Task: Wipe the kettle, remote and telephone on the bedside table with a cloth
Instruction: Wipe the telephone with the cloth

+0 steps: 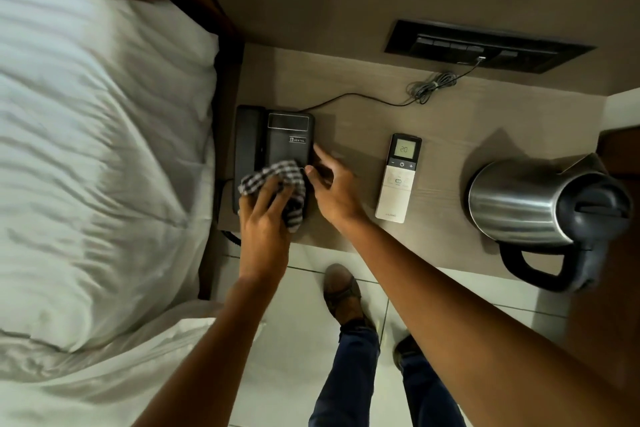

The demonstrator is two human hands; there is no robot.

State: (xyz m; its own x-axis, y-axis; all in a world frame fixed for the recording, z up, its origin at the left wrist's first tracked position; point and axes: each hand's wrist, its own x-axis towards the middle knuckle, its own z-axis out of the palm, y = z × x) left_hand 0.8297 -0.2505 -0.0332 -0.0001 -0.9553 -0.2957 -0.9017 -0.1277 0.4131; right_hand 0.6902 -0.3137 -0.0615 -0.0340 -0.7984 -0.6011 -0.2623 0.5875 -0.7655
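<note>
The telephone step is in hand. The left hand (265, 218) has its grip closed around a bunched checked cloth (277, 184) and presses it onto the lower face of the black telephone (277, 146), which sits at the nine o'clock end of the bench (346, 107), beside the bed (97, 149). The right hand (330, 184) rests with loose, spread fingers against the telephone's three o'clock edge, seemingly steadying it; it holds nothing, though the thumb is partly hidden. The remote (398, 180) lies near the bench's middle, well apart from the steel kettle (526, 201) at three o'clock. Next, I judge, the cloth must sweep up toward twelve o'clock over the display and across the handset, with the base kept from sliding.
</note>
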